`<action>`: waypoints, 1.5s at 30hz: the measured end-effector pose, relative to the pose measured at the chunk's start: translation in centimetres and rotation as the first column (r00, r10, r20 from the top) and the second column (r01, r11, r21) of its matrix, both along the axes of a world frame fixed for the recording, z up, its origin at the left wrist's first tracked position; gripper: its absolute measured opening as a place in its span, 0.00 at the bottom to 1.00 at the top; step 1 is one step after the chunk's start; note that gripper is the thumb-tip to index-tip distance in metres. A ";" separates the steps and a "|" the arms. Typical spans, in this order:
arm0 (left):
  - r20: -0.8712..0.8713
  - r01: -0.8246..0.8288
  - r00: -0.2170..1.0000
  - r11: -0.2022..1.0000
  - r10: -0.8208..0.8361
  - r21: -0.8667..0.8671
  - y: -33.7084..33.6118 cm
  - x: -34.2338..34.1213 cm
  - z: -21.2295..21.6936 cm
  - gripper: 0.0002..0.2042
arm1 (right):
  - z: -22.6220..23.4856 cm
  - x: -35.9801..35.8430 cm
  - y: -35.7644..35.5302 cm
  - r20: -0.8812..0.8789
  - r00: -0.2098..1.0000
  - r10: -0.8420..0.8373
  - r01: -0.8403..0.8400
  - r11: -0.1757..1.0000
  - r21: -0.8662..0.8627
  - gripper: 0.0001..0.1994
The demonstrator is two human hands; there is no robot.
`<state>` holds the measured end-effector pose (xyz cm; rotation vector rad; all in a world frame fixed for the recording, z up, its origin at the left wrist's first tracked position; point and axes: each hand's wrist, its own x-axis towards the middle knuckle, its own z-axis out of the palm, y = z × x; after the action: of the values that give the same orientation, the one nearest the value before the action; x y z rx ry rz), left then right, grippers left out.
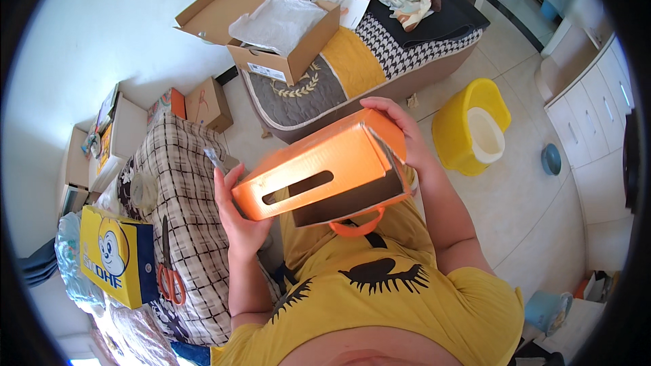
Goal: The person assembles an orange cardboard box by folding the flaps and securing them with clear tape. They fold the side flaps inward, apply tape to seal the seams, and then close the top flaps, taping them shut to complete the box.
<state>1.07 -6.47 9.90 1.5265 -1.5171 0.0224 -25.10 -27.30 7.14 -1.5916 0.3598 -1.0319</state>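
Note:
Between my two hands I hold an orange cardboard box point(305, 183), tilted in front of my body. A long rounded slot is cut into the side facing me, and a wider gap beside it shows the dark inside. An orange loop handle point(359, 224) hangs from its lower edge. My left hand point(241, 210) grips the box's left end, thumb up along the edge. Around the upper right corner, my right hand point(400, 125) is closed with its fingers over the top. The far side of the box is hidden.
Scissors with red handles point(169, 278) and a yellow-blue box point(112, 257) lie on the plaid cloth point(196, 230) at left. Ahead, an open brown carton point(298, 61) with white paper sits on a cushioned bench point(366, 74). A yellow child's potty point(454, 122) stands right, near drawers point(590, 122).

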 end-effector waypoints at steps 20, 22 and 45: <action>-0.293 0.143 0.936 0.972 -0.194 -0.186 -0.8 -1.7 1.4 0.53 | 6.8 -0.2 3.0 0.382 0.904 -0.195 0.402 0.693 -0.599 0.22; -0.274 0.150 0.941 0.970 -0.199 -0.191 -0.5 -1.7 1.1 0.53 | 6.8 -0.1 3.4 0.375 0.904 -0.206 0.406 0.687 -0.603 0.21; -0.235 0.137 0.954 0.968 -0.186 -0.212 0.9 -2.5 -0.2 0.50 | 7.3 0.2 5.2 0.450 0.788 -0.420 0.593 0.324 -0.737 0.18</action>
<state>-1.46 -5.56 9.72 1.1980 -1.3871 -0.1141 -24.92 -22.10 14.41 -2.3192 0.2212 -2.0953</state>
